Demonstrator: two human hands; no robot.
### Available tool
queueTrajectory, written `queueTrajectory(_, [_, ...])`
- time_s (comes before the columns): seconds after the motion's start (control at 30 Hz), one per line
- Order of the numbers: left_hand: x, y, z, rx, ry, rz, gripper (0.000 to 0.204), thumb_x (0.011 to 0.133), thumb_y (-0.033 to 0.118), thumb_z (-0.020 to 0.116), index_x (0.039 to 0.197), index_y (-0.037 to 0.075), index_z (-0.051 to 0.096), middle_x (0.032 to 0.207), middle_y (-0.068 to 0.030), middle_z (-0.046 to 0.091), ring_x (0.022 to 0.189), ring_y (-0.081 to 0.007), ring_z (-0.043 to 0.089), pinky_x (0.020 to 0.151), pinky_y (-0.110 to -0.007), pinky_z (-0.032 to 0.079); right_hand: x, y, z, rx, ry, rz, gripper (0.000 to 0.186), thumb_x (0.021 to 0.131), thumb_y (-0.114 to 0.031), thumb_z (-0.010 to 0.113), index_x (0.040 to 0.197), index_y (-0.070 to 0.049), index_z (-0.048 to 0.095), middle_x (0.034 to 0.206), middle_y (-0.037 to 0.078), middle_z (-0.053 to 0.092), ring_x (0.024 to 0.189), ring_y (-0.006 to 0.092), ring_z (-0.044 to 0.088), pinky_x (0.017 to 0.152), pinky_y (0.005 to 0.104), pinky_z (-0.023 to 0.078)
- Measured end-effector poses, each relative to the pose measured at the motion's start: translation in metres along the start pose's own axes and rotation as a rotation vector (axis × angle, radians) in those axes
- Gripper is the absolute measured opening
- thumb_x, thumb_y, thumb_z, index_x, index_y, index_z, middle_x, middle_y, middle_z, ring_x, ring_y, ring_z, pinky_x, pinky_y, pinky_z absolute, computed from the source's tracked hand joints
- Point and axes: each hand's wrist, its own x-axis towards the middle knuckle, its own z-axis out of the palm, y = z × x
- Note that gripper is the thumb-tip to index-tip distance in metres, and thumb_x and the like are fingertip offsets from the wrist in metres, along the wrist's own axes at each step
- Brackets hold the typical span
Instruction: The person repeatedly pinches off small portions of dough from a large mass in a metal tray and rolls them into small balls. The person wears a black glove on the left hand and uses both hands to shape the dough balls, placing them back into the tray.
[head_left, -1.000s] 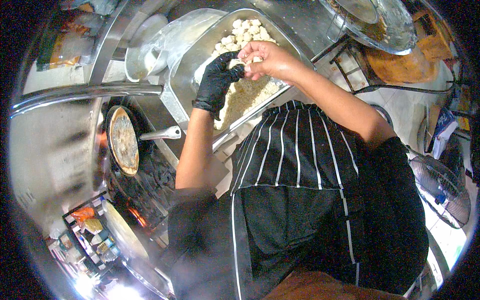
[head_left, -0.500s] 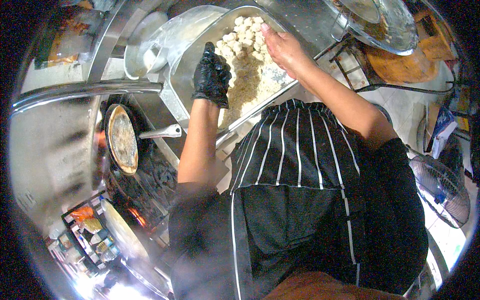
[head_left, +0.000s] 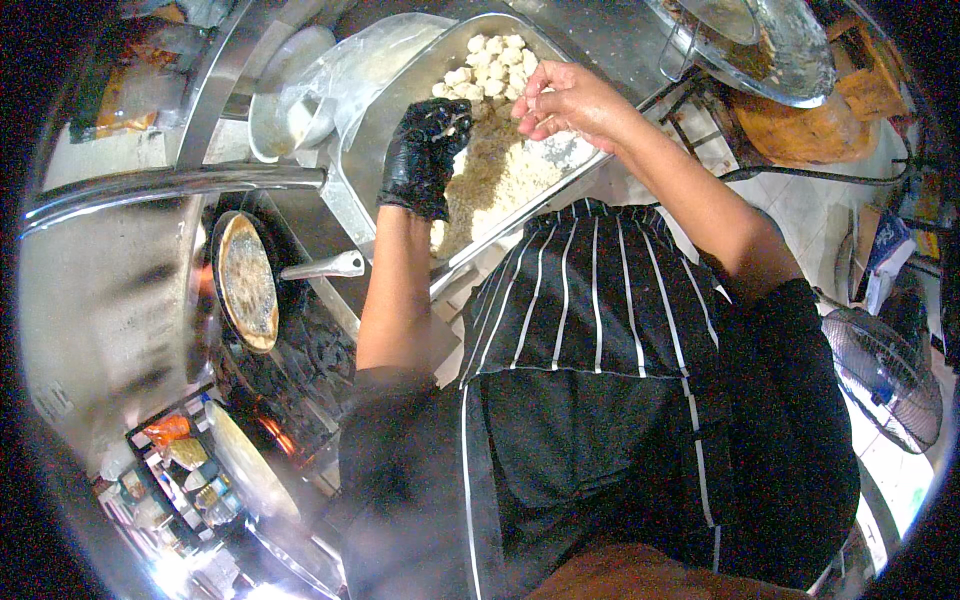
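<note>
A deep metal tray point(head_left: 365, 165) holds a heap of pale, rounded lumps point(head_left: 495, 62) at its far end and a layer of loose cream-coloured crumbs point(head_left: 515, 180) nearer me. Over the tray's left part is my left hand point(head_left: 425, 155) in a black glove, its fingers curled inward. Whitish flecks show on the glove's fingertips; what lies inside them, if anything, is hidden. My bare right hand point(head_left: 570, 105) hovers over the right side, close to the lumps. Its fingers are bent but apart, with nothing visible in them.
To the left, a pan point(head_left: 247, 280) with a browned flatbread-like round sits on a stove point(head_left: 290, 370), its handle point(head_left: 325, 265) pointing toward the tray. A metal rail point(head_left: 180, 190) runs beside it. A wide metal bowl point(head_left: 790, 60) stands far right; a fan point(head_left: 885, 380) is at right.
My left hand has rolled and curled its raised thumb and fingers inward. My right hand has drawn back from the lumps, its fingers now bent and apart.
</note>
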Motion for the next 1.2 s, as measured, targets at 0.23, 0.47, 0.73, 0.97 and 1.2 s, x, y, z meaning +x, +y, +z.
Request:
queueTrajectory(0.23, [0.003,0.003,0.011,-0.239,0.045,-0.188,0.035,0.089,0.043,0.041,0.067,0.017,0.049,0.051,0.0018,0.039,0.042,-0.0146,0.037,0.038,-0.027,0.031,-0.005,-0.013,0.023,-0.178,0.271,-0.035,0.038,0.085,-0.041,0.052,0.063,-0.011,0.045,0.053,-0.003,0.039,0.040,0.0046,0.029,0.033,0.0205,0.023])
queueTrajectory(0.47, [0.018,-0.016,0.005,-0.299,0.016,-0.070,0.033,0.089,0.036,0.046,0.067,0.012,0.053,0.052,0.0001,0.040,0.045,-0.0125,0.038,0.044,-0.026,0.034,0.000,-0.009,0.022,-0.213,0.402,-0.095,0.042,0.087,-0.043,0.049,0.059,-0.011,0.043,0.051,-0.004,0.037,0.036,0.0047,0.027,0.032,0.0214,0.022])
queueTrajectory(0.73, [0.021,-0.009,0.007,-0.287,-0.021,-0.145,0.032,0.084,0.019,0.055,0.111,0.002,0.053,0.084,-0.0090,0.058,0.075,-0.0173,0.054,0.066,-0.025,0.046,0.010,0.012,0.004,-0.108,0.122,-0.145,0.023,0.085,-0.023,0.052,0.095,-0.002,0.055,0.079,0.003,0.049,0.051,0.0073,0.043,0.044,0.0200,0.040])
queueTrajectory(0.97, [0.024,-0.007,0.023,0.247,0.021,0.388,0.039,0.091,0.040,0.039,0.106,0.007,0.055,0.062,0.0006,0.050,0.040,-0.0122,0.039,0.032,-0.025,0.034,0.010,0.001,0.001,-0.122,0.161,0.014,0.039,0.087,-0.043,0.047,0.073,-0.007,0.052,0.065,0.001,0.049,0.044,0.0044,0.038,0.032,0.0209,0.024])
queueTrajectory(1.2, [0.023,0.001,0.022,-0.271,0.207,-0.199,0.049,0.086,0.057,0.036,0.054,0.021,0.036,0.043,0.0026,0.031,0.033,-0.0151,0.028,0.032,-0.028,0.021,-0.001,-0.016,0.019,-0.343,0.247,-0.052,0.062,0.085,-0.058,0.040,0.047,-0.008,0.039,0.040,-0.002,0.031,0.041,0.0069,0.034,0.035,0.0240,0.023])
